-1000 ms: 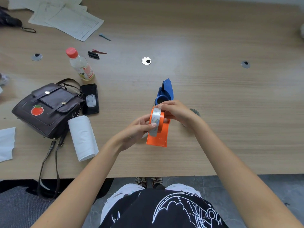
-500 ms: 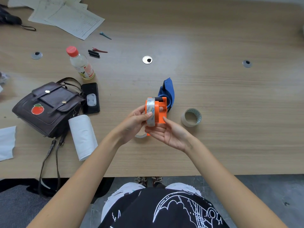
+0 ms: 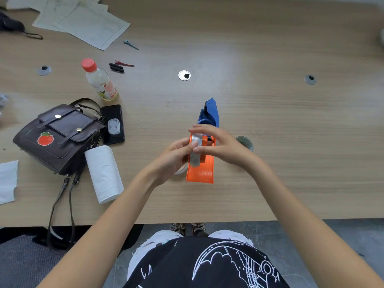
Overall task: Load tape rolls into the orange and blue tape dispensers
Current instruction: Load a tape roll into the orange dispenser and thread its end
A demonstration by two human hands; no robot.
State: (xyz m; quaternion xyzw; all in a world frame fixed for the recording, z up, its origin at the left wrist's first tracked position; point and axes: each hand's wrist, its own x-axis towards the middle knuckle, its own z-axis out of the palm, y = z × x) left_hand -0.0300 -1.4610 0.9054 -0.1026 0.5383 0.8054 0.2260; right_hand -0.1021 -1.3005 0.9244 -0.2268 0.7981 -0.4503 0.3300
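I hold the orange tape dispenser (image 3: 201, 170) above the table's near middle, its flat handle pointing toward me. A roll of clear tape (image 3: 196, 149) sits on it. My left hand (image 3: 172, 156) grips the dispenser and roll from the left, thumb on the tape. My right hand (image 3: 220, 146) covers the dispenser's top from the right, fingers pinching the tape. The blue tape dispenser (image 3: 209, 113) lies on the table just beyond my hands. A second tape roll (image 3: 246, 142) rests right of my right hand, partly hidden by it. Another roll edge (image 3: 180, 170) shows under my left hand.
A dark handbag (image 3: 60, 136), a black phone (image 3: 113, 125), a white paper roll (image 3: 104, 173) and a red-capped bottle (image 3: 99, 80) are at the left. Papers (image 3: 87, 23) lie at the far left. The table's front edge (image 3: 207, 222) is close to my body.
The orange dispenser has tipped so its handle points toward me again. My right hand moved from under it to over its top, hiding part of the loose roll.
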